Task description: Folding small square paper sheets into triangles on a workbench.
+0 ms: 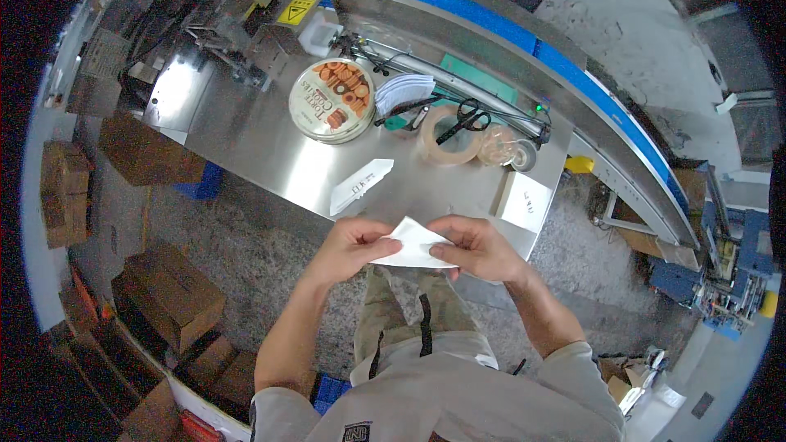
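Between my hands, just off the near edge of the metal table point(270, 160), is a piece of white paper point(413, 244) that looks folded, with a pointed top. My left hand point(357, 249) pinches its left side, thumb on top. On the other side my right hand point(479, 250) grips it the same way; the fingers beneath are mostly hidden. A folded white paper with handwriting point(362, 186) lies on the table just beyond my left hand. Past my right hand, a white box or paper stack with handwriting point(526, 201) sits at the table's right corner.
A round cookie tin point(332, 101) stands on the table. Beside it are a fanned stack of white papers point(406, 92), black scissors point(464, 121) over a large tape roll point(438, 151), and smaller rolls point(498, 147). A metal rail point(458, 82) runs behind. Cardboard boxes point(172, 295) stand on the floor at left.
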A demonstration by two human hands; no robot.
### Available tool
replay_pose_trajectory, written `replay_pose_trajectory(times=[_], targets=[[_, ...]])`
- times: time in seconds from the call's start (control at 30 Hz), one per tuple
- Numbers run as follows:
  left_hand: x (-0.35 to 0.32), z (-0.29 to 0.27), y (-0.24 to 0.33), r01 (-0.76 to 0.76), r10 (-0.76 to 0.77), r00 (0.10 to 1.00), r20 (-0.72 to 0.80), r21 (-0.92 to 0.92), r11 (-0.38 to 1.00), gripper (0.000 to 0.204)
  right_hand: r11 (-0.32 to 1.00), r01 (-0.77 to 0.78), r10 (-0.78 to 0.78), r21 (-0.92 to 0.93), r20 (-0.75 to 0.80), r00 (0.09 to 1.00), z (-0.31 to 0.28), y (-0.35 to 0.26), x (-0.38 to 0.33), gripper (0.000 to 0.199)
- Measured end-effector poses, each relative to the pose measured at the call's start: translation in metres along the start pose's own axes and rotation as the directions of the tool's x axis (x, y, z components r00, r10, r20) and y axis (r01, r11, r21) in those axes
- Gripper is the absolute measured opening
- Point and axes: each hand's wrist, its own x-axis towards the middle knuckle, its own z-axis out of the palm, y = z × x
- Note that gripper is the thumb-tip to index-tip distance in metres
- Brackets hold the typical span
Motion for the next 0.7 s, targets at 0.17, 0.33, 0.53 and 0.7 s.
replay_pose_trajectory(times=[0.17,0.33,0.53,0.7], targets=[[-0.011,0.0,-0.003,-0.171,0.165,0.983,-0.079,-0.063,0.983,0.012,1.0,-0.027,0.026,-0.016,-0.044,0.999,0.004,-0.01,-0.001,0.016],[-0.016,-0.003,-0.007,-0.223,0.222,0.973,-0.059,-0.009,0.975,0.012,0.999,-0.014,0.017,0.049,-0.061,0.998,0.007,-0.012,-0.003,0.012],[-0.024,-0.001,-0.006,-0.153,0.148,0.987,-0.058,-0.081,0.985,0.007,0.995,0.029,-0.024,0.097,-0.05,0.998,0.007,-0.012,-0.006,0.011],[-0.024,0.0,-0.014,-0.208,0.173,0.976,-0.13,-0.337,0.918,0.023,0.993,0.109,-0.109,0.032,-0.01,0.994,0.003,-0.017,-0.009,0.013]])
